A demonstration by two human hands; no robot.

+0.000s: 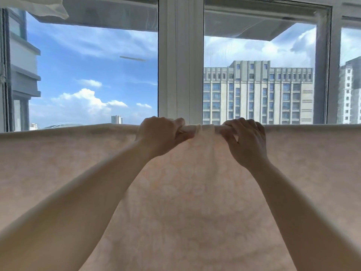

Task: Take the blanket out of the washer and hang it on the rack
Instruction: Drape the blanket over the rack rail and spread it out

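A pale peach blanket (195, 192) with a faint pattern hangs across the whole width of the view, its top fold running level at about mid height. The rack bar under that fold is hidden by the cloth. My left hand (158, 136) grips the top fold just left of centre. My right hand (245, 139) grips the same fold a little to the right. Between the two hands the cloth is bunched into small wrinkles. The washer is out of view.
Directly behind the blanket stands a large window with a white centre frame (180, 61). Sky and a tall building (257, 92) show through the glass. A piece of white cloth (39, 5) hangs at the top left corner.
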